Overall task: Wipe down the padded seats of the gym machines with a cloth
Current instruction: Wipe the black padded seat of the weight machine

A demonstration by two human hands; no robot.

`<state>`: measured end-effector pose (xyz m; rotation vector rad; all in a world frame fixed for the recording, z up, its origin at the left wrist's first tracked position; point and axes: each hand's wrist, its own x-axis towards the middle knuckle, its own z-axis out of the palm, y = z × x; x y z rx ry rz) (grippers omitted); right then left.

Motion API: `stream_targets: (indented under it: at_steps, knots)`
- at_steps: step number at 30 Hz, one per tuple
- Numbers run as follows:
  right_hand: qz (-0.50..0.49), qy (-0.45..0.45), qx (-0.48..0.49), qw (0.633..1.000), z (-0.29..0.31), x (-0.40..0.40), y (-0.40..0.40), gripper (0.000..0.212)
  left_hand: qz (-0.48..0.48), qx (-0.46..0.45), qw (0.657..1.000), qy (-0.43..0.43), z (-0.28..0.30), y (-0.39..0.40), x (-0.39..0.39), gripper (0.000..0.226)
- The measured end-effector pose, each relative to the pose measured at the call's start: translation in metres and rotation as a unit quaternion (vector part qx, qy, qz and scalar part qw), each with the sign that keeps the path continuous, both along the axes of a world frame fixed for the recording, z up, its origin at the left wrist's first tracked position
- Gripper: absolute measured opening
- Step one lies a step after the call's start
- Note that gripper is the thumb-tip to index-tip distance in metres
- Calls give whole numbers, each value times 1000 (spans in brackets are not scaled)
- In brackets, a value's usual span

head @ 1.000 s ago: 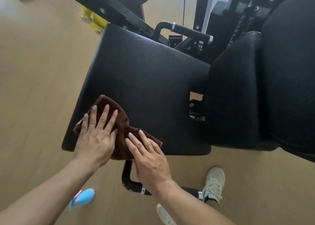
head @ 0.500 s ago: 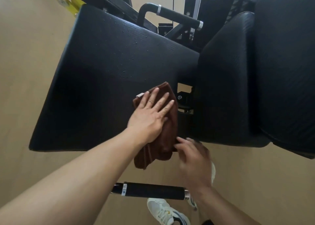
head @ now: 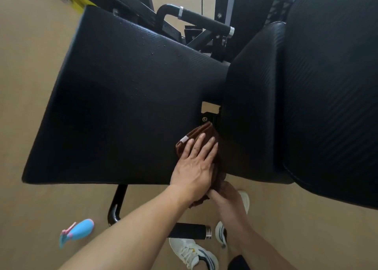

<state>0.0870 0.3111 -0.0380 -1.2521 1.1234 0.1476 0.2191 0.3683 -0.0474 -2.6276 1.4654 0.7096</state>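
A brown cloth (head: 204,129) lies on the near right corner of the black padded seat (head: 126,106), beside the gap to the black back pad (head: 251,106). My left hand (head: 196,163) presses flat on the cloth with straight fingers. The cloth's tail hangs over the seat's near edge. My right hand (head: 229,196) is just below that edge, its thumb and fingers closed on the hanging tail; most of its fingers are hidden behind the cloth. Small water droplets dot the far part of the seat.
A tall black backrest (head: 331,85) fills the right side. Black handle bars stick out near my feet (head: 190,230) and behind the seat (head: 204,21). A blue and pink spray bottle (head: 78,230) lies on the tan floor at left. My white shoes (head: 190,251) are below.
The cloth has swept from the seat's near left corner across to its near right corner. My right hand left the top of the cloth and took hold of the tail at the edge.
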Motion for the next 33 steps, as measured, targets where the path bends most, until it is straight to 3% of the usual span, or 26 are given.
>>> stream_targets:
  at_steps: [2, 4, 7, 9, 11, 12, 15, 17, 20, 23, 25, 28, 30, 33]
  knots:
    - [45, 38, 7, 998, 8, -10, 2, 2, -22, -6, 999, 22, 8, 20, -10, 66]
    - [85, 59, 1, 995, 19, -17, 9, 12, -25, -11, 999, 45, 21, 45, -21, 70]
    - [135, 49, -30, 989, 51, -18, 20, 19, 75, -24, 991, 107, 46, 75, -35, 62]
    - [169, 13, -58, 984, 79, -11, 23, 17, 230, -68, 949, 203, 68, 86, -38, 52]
    - [216, -36, -65, 974, 113, 3, 23, 15, 379, -128, 862, 311, 98, 93, -30, 59]
    - [250, -62, -62, 964, 130, 12, 23, 13, 414, -156, 835, 328, 111, 98, -24, 68]
    - [377, -132, -67, 914, 181, 40, 19, 14, 374, -167, 838, 360, 143, 124, -2, 84]
    - [426, -156, -66, 889, 205, 58, 11, 13, 326, -164, 839, 403, 160, 135, 15, 65]
    - [449, -160, -84, 875, 218, 90, -12, 10, 286, -112, 868, 390, 186, 144, 39, 38]
    - [497, -88, -124, 854, 203, 122, -38, 14, 357, -88, 863, 347, 196, 148, 67, 6]
    - [582, 0, -162, 797, 186, 140, -53, 24, 396, -83, 873, 273, 196, 146, 84, 29]
    - [660, 59, -187, 726, 165, 166, -64, 37, 473, -81, 846, 233, 200, 134, 104, 32]
    - [667, 60, -169, 723, 158, 187, -65, 43, 510, -76, 836, 190, 201, 130, 121, 35]
    - [652, 43, -87, 752, 159, 227, -64, 44, 574, -83, 805, 127, 207, 126, 156, 41]
